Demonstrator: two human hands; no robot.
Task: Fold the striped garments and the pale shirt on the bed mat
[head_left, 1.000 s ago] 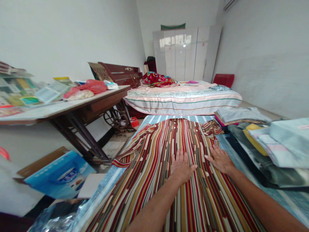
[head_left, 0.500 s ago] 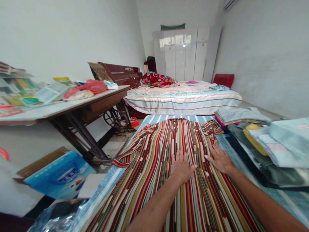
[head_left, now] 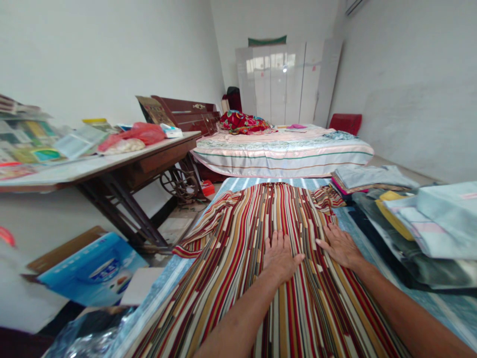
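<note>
On the blue-striped bed cover (head_left: pixel 443 315) directly in front of me, I find a striped garment (head_left: pixel 242 228) laid out lengthwise. I record narrow bands of red, maroon, tan, cream and dark tones, broken in places by short pale blocks. Its far edge lies close to the far end of the bed cover, and its near end runs out of my view at the bottom. The left sleeve (head_left: pixel 208 228) spreads out towards the bed's left edge with some creasing; the right sleeve (head_left: pixel 328 197) is bunched, its end close by the folded clothes (head_left: pixel 421 271). As to pose, from my remote view both forearms enter from the lower edge. The left hand (head_left: pixel 279 258) rests palm down near the middle of the cloth, fingers forward, thumb out to the right. The right hand (head_left: pixel 343 247) lies palm down near the garment's right side, fingers angled forward and to the left, thumb towards the other hand. I see both hands flat and unclenched, gripping nothing. Compared with the frame half a second earlier, I detect no shift in either hand or in the cloth.
</note>
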